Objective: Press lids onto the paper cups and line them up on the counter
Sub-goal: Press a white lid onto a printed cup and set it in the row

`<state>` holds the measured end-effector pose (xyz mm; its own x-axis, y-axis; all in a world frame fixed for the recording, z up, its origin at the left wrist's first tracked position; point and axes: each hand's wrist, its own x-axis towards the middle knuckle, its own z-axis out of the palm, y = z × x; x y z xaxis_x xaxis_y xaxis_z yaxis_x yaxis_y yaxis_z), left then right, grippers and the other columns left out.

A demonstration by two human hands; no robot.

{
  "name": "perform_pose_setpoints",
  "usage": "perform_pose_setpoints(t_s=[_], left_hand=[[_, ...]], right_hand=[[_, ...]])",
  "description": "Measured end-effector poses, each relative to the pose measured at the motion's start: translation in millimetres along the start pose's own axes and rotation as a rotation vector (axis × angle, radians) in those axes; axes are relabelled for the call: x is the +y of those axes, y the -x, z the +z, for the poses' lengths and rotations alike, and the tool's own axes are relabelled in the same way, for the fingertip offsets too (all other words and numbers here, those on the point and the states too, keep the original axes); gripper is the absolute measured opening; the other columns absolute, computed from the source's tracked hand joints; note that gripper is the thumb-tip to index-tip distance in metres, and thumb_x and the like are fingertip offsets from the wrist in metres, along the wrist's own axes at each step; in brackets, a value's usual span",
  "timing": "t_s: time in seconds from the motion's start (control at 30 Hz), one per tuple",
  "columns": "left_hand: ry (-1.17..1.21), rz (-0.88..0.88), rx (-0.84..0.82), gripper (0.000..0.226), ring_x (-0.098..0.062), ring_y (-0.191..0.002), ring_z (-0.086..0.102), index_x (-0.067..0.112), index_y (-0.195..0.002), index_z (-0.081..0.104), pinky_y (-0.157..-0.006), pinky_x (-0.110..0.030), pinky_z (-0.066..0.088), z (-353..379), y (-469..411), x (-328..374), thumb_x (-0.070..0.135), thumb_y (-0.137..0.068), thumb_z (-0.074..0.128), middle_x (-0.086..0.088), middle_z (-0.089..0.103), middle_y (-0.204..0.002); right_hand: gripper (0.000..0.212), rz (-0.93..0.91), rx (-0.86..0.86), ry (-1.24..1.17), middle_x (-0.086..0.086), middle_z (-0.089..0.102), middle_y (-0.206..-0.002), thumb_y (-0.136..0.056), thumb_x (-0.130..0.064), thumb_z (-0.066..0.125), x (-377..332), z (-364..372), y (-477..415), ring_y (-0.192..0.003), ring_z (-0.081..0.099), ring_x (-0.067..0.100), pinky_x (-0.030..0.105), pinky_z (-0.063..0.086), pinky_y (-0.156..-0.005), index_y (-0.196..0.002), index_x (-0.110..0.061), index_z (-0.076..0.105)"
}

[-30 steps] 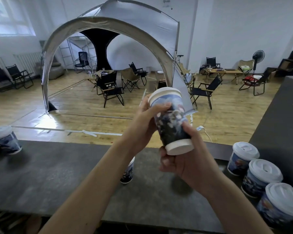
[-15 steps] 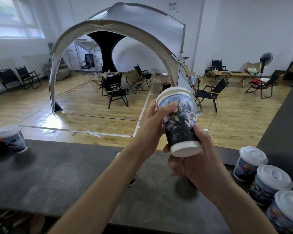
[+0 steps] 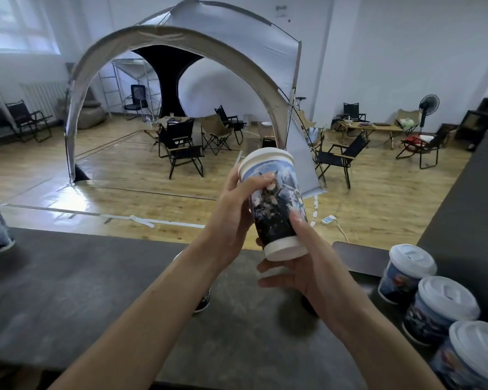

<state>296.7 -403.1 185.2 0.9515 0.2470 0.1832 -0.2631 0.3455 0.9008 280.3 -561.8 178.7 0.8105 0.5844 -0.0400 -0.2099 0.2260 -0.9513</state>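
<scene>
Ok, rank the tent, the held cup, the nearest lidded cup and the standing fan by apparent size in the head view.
Largest: tent, by far.
Next: held cup and nearest lidded cup, about alike; the lidded one is cropped by the frame, so unranked.
Smallest: standing fan, far off.

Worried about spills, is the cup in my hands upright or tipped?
Tipped: the cup leans top leftward, held between left hand and right hand.

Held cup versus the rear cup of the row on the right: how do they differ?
The held cup is up in the air, gripped by the left hand and right hand; the rear row cup stands on the counter, untouched. The held cup tilts; the rear row cup is upright. Both bear a similar printed picture.
</scene>
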Motion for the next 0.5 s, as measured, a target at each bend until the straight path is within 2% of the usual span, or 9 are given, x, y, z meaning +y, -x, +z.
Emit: perform_pose_setpoints(t_s=[0.07,0.17,0.27,0.37,0.43,0.5], left_hand=[[-0.006,-0.01,-0.016,0.054,-0.037,-0.112,0.068,0.01,-0.133,0.054,-0.105,-0.057,0.049,-3,1,-3,0.023,-0.084,0.071,-0.025,0.066,-0.127],[-0.007,-0.02,-0.008,0.045,-0.037,-0.111,0.069,0.01,-0.124,0.056,-0.104,-0.059,0.051,-5,3,-8,0.025,-0.085,0.072,-0.023,0.068,-0.124],[-0.033,0.048,0.032,0.044,-0.034,-0.107,0.071,0.014,-0.123,0.056,-0.096,-0.052,0.057,-5,7,-16,0.025,-0.084,0.075,-0.018,0.07,-0.119],[0.023,0.04,0.004,0.055,-0.037,-0.108,0.069,0.009,-0.131,0.054,-0.097,-0.052,0.055,-4,9,-16,0.028,-0.084,0.075,-0.025,0.066,-0.126],[0.044,0.035,0.007,0.069,-0.039,-0.109,0.067,0.002,-0.14,0.048,-0.096,-0.051,0.054,-5,10,-13,0.031,-0.083,0.076,-0.033,0.059,-0.133],[0.026,0.043,0.024,0.069,-0.037,-0.107,0.068,0.005,-0.142,0.047,-0.093,-0.048,0.055,-6,10,-11,0.029,-0.084,0.076,-0.03,0.06,-0.133]], right_hand=[[0.065,-0.038,0.059,0.116,0.015,0.075,-0.095,-0.081,-0.057,0.075,3,-2,-3,-0.079,0.074,0.033,0.046,0.061,-0.07,-0.128,-0.016,0.057],[0.058,-0.103,0.11,0.205,0.009,0.076,-0.087,-0.074,-0.053,0.069,8,-2,-6,-0.076,0.074,0.03,0.043,0.062,-0.068,-0.12,-0.019,0.058],[0.064,-0.13,0.147,0.31,0.003,0.075,-0.084,-0.069,-0.056,0.074,14,-1,-8,-0.07,0.074,0.025,0.038,0.063,-0.063,-0.12,-0.021,0.056],[0.062,-0.061,0.03,0.12,0.012,0.069,-0.084,-0.082,-0.057,0.075,14,1,-8,-0.065,0.065,0.024,0.039,0.059,-0.058,-0.118,-0.008,0.063],[0.06,-0.012,-0.063,0.037,0.017,0.066,-0.086,-0.082,-0.056,0.064,14,1,-7,-0.065,0.063,0.023,0.038,0.057,-0.058,-0.115,-0.006,0.066],[0.061,0.004,-0.105,0.016,0.019,0.066,-0.087,-0.081,-0.058,0.062,13,1,-7,-0.064,0.063,0.023,0.039,0.058,-0.059,-0.118,-0.008,0.066]])
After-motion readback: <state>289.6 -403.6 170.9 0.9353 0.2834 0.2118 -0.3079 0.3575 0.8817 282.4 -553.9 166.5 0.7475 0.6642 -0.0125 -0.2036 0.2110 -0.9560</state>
